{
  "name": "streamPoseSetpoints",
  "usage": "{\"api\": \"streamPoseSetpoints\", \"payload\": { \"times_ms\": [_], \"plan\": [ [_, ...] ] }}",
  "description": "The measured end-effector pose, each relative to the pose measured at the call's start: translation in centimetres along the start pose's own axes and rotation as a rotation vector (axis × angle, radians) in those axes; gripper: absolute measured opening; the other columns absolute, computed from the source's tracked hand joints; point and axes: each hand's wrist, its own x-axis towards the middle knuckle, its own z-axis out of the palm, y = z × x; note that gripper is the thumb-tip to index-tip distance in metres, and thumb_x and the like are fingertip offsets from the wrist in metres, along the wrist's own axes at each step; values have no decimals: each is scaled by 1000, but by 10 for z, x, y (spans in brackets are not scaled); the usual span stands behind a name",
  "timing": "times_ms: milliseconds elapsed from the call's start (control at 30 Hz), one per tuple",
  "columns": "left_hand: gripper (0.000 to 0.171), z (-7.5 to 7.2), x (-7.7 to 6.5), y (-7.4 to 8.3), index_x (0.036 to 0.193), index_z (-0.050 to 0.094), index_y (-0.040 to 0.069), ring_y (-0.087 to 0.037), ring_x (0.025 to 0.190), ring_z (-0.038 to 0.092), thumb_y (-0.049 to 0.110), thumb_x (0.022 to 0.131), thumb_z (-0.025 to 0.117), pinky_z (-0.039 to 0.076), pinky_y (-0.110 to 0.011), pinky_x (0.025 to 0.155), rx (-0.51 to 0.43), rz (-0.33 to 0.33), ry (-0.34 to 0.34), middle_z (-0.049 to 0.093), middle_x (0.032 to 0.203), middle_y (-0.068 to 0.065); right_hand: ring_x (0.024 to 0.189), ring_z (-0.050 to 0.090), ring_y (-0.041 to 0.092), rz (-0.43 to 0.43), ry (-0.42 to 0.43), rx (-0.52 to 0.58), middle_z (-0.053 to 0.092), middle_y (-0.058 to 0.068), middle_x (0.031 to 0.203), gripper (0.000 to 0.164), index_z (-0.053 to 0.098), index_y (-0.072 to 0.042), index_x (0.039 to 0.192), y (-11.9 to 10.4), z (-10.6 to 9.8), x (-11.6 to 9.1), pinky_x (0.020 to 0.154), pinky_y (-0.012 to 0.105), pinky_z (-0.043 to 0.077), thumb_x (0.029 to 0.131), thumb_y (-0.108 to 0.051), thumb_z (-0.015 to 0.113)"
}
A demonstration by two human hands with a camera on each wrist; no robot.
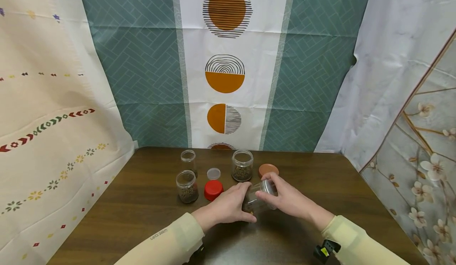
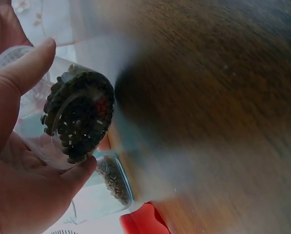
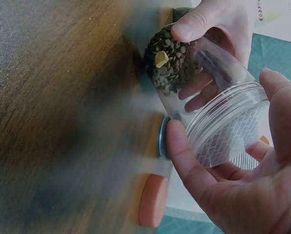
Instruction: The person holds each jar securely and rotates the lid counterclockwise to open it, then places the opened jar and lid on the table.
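Above the table, a clear jar (image 1: 253,201) is held tilted between both hands. My left hand (image 1: 228,206) grips its body near the base, thumb on one side and fingers on the other. Around the jar's ridged mouth end (image 3: 223,109) curl the thumb and fingers of my right hand (image 1: 290,199). Dark pellets (image 3: 172,73) lie in the bottom, with a yellowish piece (image 3: 161,59) among them in the right wrist view. A reddish patch (image 2: 102,106) shows among them in the left wrist view. Whether a clear lid covers the mouth, I cannot tell.
Behind the hands stands an open jar of pellets (image 1: 242,170), beside an orange-brown lid (image 1: 268,169). Further left are two more open jars, a nearer one (image 1: 187,190) and a farther one (image 1: 188,160). A red lid (image 1: 213,190) and a small clear disc (image 1: 213,173) lie between.
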Motion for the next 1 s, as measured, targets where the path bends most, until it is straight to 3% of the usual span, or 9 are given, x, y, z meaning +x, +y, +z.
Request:
{"api": "streamPoseSetpoints", "payload": {
  "times_ms": [600, 733, 1000],
  "plan": [
    [93, 3, -3, 0, 158, 44, 5, -18, 121, 58, 44, 89, 94, 54, -36, 103, -29, 10, 11, 58, 141, -7, 88, 67, 24, 14, -65, 23, 59, 19, 142, 64, 48, -15, 162, -6, -8, -7, 68, 42, 61, 110, -45, 70],
    [92, 5, -3, 0, 157, 45, 6, -18, 120, 58, 45, 90, 94, 53, -35, 101, -19, 17, 13, 59, 140, -6, 102, 67, 25, 13, -76, 24, 62, 16, 140, 66, 47, -12, 164, -4, -12, -8, 68, 44, 61, 111, -45, 68],
    [89, 5, -4, -3, 154, 46, 8, -17, 117, 57, 44, 89, 95, 53, -35, 99, -18, 27, 26, 59, 135, -4, 124, 68, 32, 11, -75, 29, 65, 18, 144, 68, 51, -12, 163, -3, -19, -10, 74, 35, 63, 108, -46, 72]
  ]
}}
